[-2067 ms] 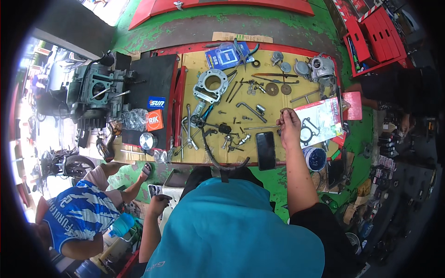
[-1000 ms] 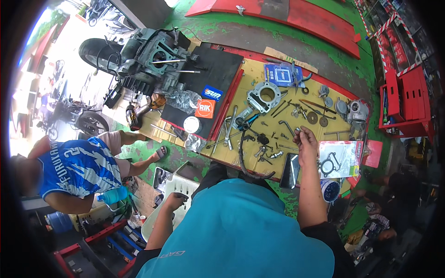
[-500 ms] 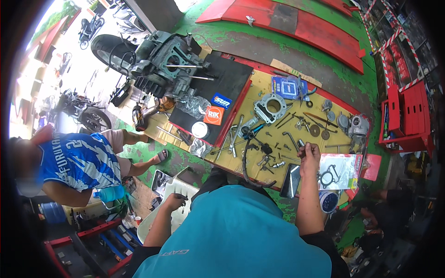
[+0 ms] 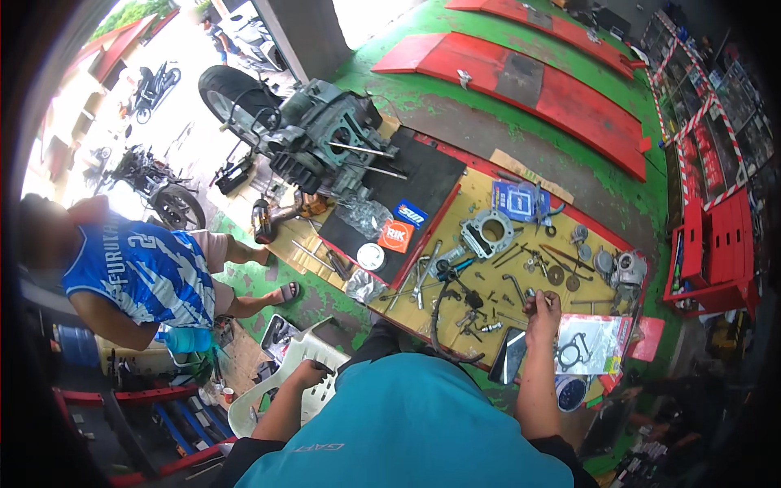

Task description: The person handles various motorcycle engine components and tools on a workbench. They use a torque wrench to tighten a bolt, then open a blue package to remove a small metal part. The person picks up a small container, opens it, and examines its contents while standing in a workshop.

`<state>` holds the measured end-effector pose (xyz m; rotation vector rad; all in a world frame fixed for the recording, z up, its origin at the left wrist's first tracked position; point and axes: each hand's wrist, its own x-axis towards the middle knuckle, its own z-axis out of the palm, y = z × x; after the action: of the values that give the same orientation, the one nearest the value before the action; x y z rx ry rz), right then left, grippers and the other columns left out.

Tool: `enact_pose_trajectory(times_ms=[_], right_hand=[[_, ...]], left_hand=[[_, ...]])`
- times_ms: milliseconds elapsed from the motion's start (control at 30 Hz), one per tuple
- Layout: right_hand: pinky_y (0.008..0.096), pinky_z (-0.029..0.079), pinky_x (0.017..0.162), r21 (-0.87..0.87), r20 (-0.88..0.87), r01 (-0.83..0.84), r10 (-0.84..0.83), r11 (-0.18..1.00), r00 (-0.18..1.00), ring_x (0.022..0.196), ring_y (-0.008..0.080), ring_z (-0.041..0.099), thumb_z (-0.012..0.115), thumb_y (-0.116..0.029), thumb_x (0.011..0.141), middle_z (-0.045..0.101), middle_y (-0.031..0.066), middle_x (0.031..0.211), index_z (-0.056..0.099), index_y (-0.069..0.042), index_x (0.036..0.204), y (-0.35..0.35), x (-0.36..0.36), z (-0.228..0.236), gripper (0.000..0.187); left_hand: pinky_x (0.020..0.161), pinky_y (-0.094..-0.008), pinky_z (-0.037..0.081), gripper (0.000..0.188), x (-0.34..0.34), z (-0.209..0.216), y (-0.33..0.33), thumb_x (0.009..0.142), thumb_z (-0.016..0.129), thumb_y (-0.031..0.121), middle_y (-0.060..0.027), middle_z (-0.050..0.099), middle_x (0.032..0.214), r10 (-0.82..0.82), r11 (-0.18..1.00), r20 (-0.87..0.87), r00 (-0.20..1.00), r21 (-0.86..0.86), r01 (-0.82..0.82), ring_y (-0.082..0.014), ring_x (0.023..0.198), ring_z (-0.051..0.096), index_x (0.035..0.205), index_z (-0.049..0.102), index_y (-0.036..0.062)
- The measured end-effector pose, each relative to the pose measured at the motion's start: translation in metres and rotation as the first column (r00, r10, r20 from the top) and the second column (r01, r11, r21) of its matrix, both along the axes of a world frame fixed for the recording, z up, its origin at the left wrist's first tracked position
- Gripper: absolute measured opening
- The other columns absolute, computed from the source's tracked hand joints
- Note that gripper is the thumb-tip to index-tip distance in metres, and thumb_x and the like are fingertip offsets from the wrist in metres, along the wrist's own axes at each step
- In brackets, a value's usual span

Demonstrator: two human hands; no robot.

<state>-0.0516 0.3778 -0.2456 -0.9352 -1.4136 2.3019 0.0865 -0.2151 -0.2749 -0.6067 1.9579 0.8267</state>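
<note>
My right hand (image 4: pixel 543 315) is raised over the near right of the cardboard-covered workbench (image 4: pixel 455 313), fingers pinched together. Whatever they hold is too small to make out; a short metal piece shows by the fingertips. Below it lie a dark phone (image 4: pixel 508 356) and a clear packet holding a black gasket (image 4: pixel 573 351). Tools and small engine parts are spread beyond, around a grey cylinder block (image 4: pixel 474 236). Down at my left side, my left hand (image 4: pixel 309 375) hangs by a white plastic chair (image 4: pixel 244 413), its fingers curled; what is in them is unclear.
A large engine (image 4: pixel 317 142) with a wheel stands on the far left. Orange (image 4: pixel 396 237) and blue (image 4: pixel 411 213) boxes sit on a black mat. An orange-black power tool (image 4: pixel 262 221) lies on cardboard. A person in a blue-white shirt (image 4: pixel 150 264) stands left; a blue tub (image 4: pixel 571 394) is near right.
The view has shifted, so the bench appears lower and slightly to the right. My right hand stays raised with fingers pinched, and my left hand remains by the chair.
</note>
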Motion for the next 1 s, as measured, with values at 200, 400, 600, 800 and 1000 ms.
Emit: enact_pose_trajectory(times_ms=[200, 400, 600, 800, 1000], right_hand=[[0.0296, 0.056, 0.070, -0.009, 0.035, -0.060, 0.060, 0.998, 0.998, 0.077, 0.0154, 0.066, 0.070, -0.014, 0.097, 0.072, 0.0089, 0.095, 0.067, -0.003, 0.116, 0.003, 0.004, -0.004, 0.023], [0.0305, 0.056, 0.072, -0.065, 0.003, -0.057, 0.057, 0.996, 0.998, 0.077, 0.0167, 0.067, 0.064, -0.015, 0.100, 0.073, 0.0102, 0.095, 0.066, -0.004, 0.117, 0.003, 0.006, -0.002, 0.020], [0.0303, 0.057, 0.072, -0.029, 0.014, -0.075, 0.076, 0.997, 0.997, 0.078, 0.0170, 0.067, 0.064, -0.014, 0.100, 0.073, 0.0101, 0.097, 0.062, -0.006, 0.110, 0.007, 0.007, -0.010, 0.013], [0.0294, 0.057, 0.071, 0.033, 0.001, -0.109, 0.109, 0.994, 0.994, 0.078, 0.0165, 0.067, 0.066, -0.012, 0.098, 0.072, 0.0093, 0.096, 0.058, -0.008, 0.101, 0.004, 0.005, -0.008, 0.010], [0.0287, 0.056, 0.068, 0.020, -0.043, -0.134, 0.134, 0.991, 0.990, 0.074, 0.0160, 0.065, 0.064, -0.009, 0.098, 0.071, 0.0076, 0.091, 0.057, -0.013, 0.100, -0.003, -0.004, 0.001, 0.008]], left_hand=[[0.072, -0.0328, 0.057, 0.024, 0.004, -0.001, 0.001, 0.084, 0.069, 0.010, -0.0073, 0.077, 0.094, -0.004, 1.000, -0.008, 1.000, 0.015, 0.004, -0.0163, 0.079, 0.070, 0.105, 0.080, 0.0094], [0.073, -0.0331, 0.058, 0.025, 0.003, -0.009, -0.002, 0.083, 0.070, 0.010, -0.0078, 0.077, 0.098, 0.044, 0.997, -0.016, 0.999, 0.063, -0.043, -0.0173, 0.081, 0.071, 0.107, 0.079, 0.0077], [0.074, -0.0335, 0.058, 0.026, 0.005, -0.019, -0.001, 0.085, 0.069, 0.013, -0.0086, 0.077, 0.096, 0.025, 0.998, -0.035, 0.999, 0.054, -0.023, -0.0176, 0.081, 0.071, 0.108, 0.079, 0.0086], [0.073, -0.0327, 0.058, 0.025, 0.010, -0.019, 0.000, 0.087, 0.070, 0.018, -0.0084, 0.076, 0.093, 0.016, 0.999, -0.025, 1.000, 0.031, -0.015, -0.0170, 0.078, 0.071, 0.108, 0.079, 0.0096], [0.070, -0.0322, 0.059, 0.024, -0.003, 0.012, -0.004, 0.090, 0.067, 0.015, -0.0096, 0.075, 0.092, 0.146, 0.987, -0.066, 0.987, 0.073, -0.142, -0.0181, 0.075, 0.072, 0.109, 0.077, 0.0035]])
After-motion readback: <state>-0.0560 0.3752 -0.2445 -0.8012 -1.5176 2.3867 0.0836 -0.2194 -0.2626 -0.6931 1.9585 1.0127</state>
